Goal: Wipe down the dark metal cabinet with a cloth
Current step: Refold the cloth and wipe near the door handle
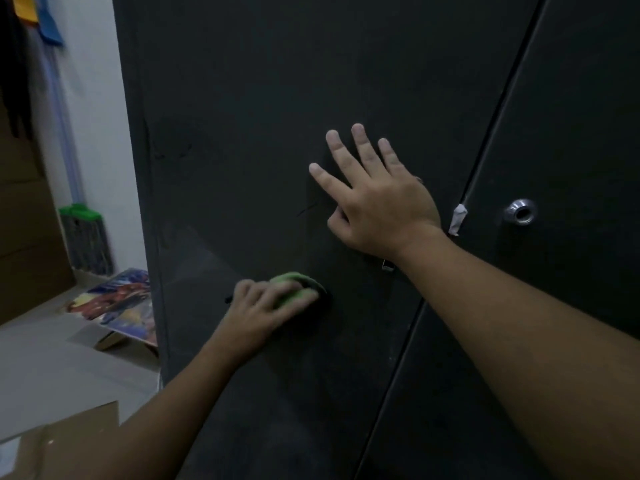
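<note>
The right hand (377, 206) lies spread flat on the dark metal cabinet (242, 98). At lower centre, the left hand (259, 308) curls round a green cloth (294, 284).

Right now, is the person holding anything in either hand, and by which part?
The left hand grips the bunched green cloth over its lower side, against the cabinet. The right hand rests flat there, holding nothing.

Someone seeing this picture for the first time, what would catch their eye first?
The right hand, with fingers spread flat on the dark metal cabinet, sits mid-frame. Just below it, the left hand holds a bright green cloth against the same door. A shiny round lock stands out further right on the cabinet, and a colourful picture lies on the floor at left.
</note>
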The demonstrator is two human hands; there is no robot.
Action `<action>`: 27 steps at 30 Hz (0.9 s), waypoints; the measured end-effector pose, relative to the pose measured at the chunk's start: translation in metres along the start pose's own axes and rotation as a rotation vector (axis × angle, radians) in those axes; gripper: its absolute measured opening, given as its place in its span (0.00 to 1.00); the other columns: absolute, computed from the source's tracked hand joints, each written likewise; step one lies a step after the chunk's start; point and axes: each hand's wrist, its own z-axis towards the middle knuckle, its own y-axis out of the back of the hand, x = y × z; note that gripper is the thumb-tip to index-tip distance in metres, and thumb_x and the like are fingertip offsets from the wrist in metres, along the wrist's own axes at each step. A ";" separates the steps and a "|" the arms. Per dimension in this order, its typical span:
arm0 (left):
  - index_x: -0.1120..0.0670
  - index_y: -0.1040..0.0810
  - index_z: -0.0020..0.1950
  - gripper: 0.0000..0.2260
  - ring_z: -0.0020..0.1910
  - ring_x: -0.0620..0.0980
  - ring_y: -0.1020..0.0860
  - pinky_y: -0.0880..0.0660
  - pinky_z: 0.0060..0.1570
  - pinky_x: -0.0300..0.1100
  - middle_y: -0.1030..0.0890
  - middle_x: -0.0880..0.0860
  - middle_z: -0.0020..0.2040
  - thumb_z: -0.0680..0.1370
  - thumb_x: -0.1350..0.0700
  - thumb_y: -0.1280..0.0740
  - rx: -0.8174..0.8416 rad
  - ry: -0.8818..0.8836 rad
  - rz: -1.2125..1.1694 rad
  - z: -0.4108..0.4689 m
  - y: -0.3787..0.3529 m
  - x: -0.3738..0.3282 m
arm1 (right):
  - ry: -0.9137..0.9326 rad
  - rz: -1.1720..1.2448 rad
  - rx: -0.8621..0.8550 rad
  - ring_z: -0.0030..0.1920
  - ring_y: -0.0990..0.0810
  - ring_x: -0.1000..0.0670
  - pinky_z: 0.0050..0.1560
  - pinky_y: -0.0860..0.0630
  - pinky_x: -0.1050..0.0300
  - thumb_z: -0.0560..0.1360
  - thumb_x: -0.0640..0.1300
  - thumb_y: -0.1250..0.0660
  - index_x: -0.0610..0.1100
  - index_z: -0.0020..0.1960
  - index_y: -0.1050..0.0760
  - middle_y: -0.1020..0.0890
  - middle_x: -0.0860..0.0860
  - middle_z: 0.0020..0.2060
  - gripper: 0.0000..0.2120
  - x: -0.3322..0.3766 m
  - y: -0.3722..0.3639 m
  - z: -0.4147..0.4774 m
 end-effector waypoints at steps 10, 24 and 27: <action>0.53 0.35 0.77 0.22 0.59 0.63 0.30 0.39 0.61 0.45 0.30 0.63 0.66 0.83 0.53 0.40 -0.361 0.975 -0.146 0.035 0.034 0.083 | 0.012 -0.050 0.085 0.79 0.52 0.32 0.75 0.46 0.31 0.78 0.61 0.45 0.52 0.81 0.46 0.51 0.38 0.80 0.34 0.005 0.000 -0.003; 0.51 0.53 0.81 0.26 0.69 0.67 0.39 0.43 0.69 0.55 0.45 0.62 0.76 0.85 0.49 0.48 -0.085 1.646 -0.384 -0.017 0.024 0.068 | -0.013 -0.050 0.129 0.79 0.54 0.31 0.74 0.47 0.29 0.74 0.64 0.45 0.51 0.81 0.50 0.55 0.37 0.80 0.39 0.013 0.003 -0.006; 0.58 0.50 0.81 0.27 0.67 0.69 0.36 0.38 0.67 0.54 0.40 0.68 0.71 0.84 0.52 0.44 -0.106 1.607 -0.360 -0.002 0.033 0.067 | -0.014 -0.064 0.138 0.79 0.55 0.31 0.74 0.47 0.29 0.74 0.64 0.46 0.51 0.81 0.50 0.55 0.37 0.80 0.40 0.014 0.002 -0.006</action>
